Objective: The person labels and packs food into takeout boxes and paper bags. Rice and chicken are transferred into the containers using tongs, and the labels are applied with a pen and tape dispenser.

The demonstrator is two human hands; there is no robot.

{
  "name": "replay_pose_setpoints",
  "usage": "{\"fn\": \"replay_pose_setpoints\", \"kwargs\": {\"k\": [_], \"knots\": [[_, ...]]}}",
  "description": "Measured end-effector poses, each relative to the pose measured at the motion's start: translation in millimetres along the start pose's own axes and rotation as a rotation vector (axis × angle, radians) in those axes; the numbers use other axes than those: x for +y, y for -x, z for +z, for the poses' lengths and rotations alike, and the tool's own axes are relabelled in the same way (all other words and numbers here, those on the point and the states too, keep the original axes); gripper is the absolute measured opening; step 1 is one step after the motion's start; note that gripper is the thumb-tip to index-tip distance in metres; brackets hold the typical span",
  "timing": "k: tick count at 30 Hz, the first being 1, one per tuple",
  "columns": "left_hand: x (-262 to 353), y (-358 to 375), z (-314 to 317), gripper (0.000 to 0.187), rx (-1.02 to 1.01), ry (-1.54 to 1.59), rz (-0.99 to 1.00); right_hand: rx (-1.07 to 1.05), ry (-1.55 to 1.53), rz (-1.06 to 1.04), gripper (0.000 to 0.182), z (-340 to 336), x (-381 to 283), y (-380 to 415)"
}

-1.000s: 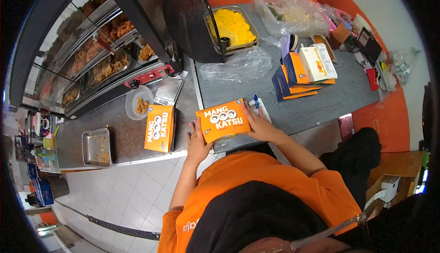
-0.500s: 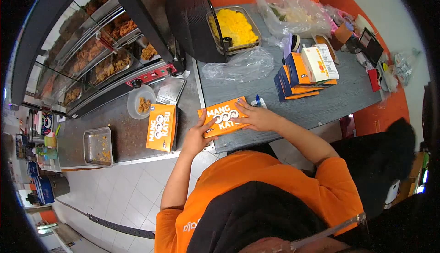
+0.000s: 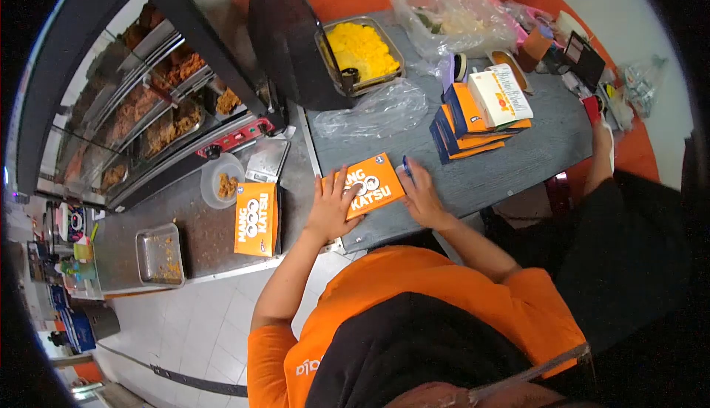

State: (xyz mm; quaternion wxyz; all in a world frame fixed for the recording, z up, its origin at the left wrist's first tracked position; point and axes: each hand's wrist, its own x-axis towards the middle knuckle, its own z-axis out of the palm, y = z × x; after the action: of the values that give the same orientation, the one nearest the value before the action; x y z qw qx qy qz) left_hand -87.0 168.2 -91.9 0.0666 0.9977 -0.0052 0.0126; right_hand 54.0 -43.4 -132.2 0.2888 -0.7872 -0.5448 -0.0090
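Observation:
An orange box (image 3: 375, 180) printed "MANG KATSU" lies flat near the front edge of the grey counter (image 3: 510, 164). My left hand (image 3: 334, 205) rests flat on the box's left half, fingers spread. My right hand (image 3: 423, 191) sits on the counter just right of the box, over a blue pen (image 3: 405, 164) and a white slip. Only the pen's tip shows past the fingers, so a grip on it cannot be told.
A second orange box (image 3: 257, 218) lies on the steel counter to the left, by a plastic bowl (image 3: 220, 180) and a metal tray (image 3: 159, 254). Stacked boxes (image 3: 481, 112), a yellow food tray (image 3: 361, 47) and plastic bags sit behind. Another person in dark clothes (image 3: 629, 245) stands at right.
The box was held up in both hands and now lies on the counter. My left hand moved on top of it; my right hand slid off to the pen. The other person came closer.

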Motion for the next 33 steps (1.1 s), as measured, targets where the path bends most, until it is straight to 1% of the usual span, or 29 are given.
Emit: {"fn": "replay_pose_setpoints", "kwargs": {"k": [1,2,3,5,6,7,9,10,11,13,14,16,17,18,19,20,21,23,24,25,27,28,29,31,33], "knots": [[1.2,-6.2,0.6,0.065,0.066,0.057,-0.010,0.212,0.026,0.226,0.056,1.2,1.7,9.1],[4.8,-9.6,2.3,0.067,0.093,0.007,-0.055,0.269,0.120,0.394,0.060,2.8,4.0,18.6],[10.6,-14.4,3.4,0.067,0.097,0.008,-0.044,0.276,0.128,0.399,0.060,0.4,8.8,20.2],[26.0,-22.0,7.4,0.069,0.099,-0.054,-0.291,0.104,-0.091,0.602,0.061,0.2,15.8,28.3],[36.0,-26.3,4.1,0.072,0.075,-0.131,-0.350,0.183,-0.154,0.587,0.054,4.4,19.2,23.3],[44.5,-29.4,0.8,0.072,0.077,-0.130,-0.334,0.193,-0.148,0.597,0.054,2.5,20.6,17.1],[59.8,-33.0,-6.4,0.076,-0.016,-0.041,-0.422,0.035,-0.282,0.655,0.045,-2.0,24.3,6.4],[68.8,-32.3,-10.1,0.084,-0.037,-0.093,-0.411,0.050,-0.279,0.659,0.045,-3.1,27.1,3.9],[74.1,-31.4,-6.1,0.084,-0.030,-0.097,-0.400,0.132,-0.227,0.620,0.039,-3.4,31.2,1.3],[83.1,-28.7,0.3,0.090,-0.052,-0.042,-0.392,0.287,-0.121,0.539,0.028,-8.9,32.2,-5.6],[86.7,-26.6,3.0,0.091,-0.053,-0.031,-0.365,0.296,-0.119,0.541,0.028,-12.6,32.2,-5.5],[90.5,-26.1,0.7,0.090,-0.035,-0.027,-0.339,0.336,-0.192,0.441,0.033,-39.9,10.6,-12.1],[92.3,-25.2,0.4,0.089,-0.020,-0.019,-0.322,0.342,-0.190,0.445,0.033,-43.0,3.5,-12.5],[91.5,-24.4,2.5,0.089,-0.018,-0.022,-0.314,0.292,-0.332,0.369,0.039,-43.6,-4.7,-11.6],[87.7,-24.5,7.4,0.087,0.072,0.021,-0.260,0.240,-0.471,0.288,0.044,-43.2,-11.5,-11.0],[84.2,-24.4,12.6,0.086,0.162,0.063,-0.205,0.122,-0.425,0.235,0.051,-41.5,-17.3,-9.7],[82.3,-23.5,17.6,0.086,0.165,0.058,-0.197,0.083,-0.427,0.196,0.054,-27.2,-14.0,-5.6],[78.6,-24.0,27.0,0.083,0.389,0.260,-0.115,0.020,-0.381,0.222,0.056,-15.7,-16.7,-0.2],[76.3,-24.6,26.2,0.079,0.325,0.318,-0.048,-0.021,-0.391,0.275,0.055,-16.0,-19.1,-0.2],[75.5,-24.3,25.6,0.079,0.326,0.314,-0.029,0.006,-0.356,0.255,0.052,-16.3,-20.2,-1.4],[77.6,-26.8,21.5,0.075,0.119,0.152,-0.017,0.054,-0.298,0.245,0.050,-33.1,-22.8,-1.4],[79.8,-26.2,18.4,0.072,0.140,0.180,-0.029,0.206,-0.303,0.157,0.046,-47.7,-23.1,-3.1],[80.5,-26.8,18.3,0.072,0.147,0.175,-0.004,0.228,-0.289,0.162,0.046,-65.6,-19.1,-1.5],[82.1,-27.5,20.7,0.070,0.164,0.162,-0.037,0.694,0.006,-0.001,0.031,-103.9,2.6,12.3],[84.7,-28.6,21.4,0.069,0.180,0.186,-0.066,1.058,0.131,0.061,0.015,-137.6,42.9,24.5]]}}
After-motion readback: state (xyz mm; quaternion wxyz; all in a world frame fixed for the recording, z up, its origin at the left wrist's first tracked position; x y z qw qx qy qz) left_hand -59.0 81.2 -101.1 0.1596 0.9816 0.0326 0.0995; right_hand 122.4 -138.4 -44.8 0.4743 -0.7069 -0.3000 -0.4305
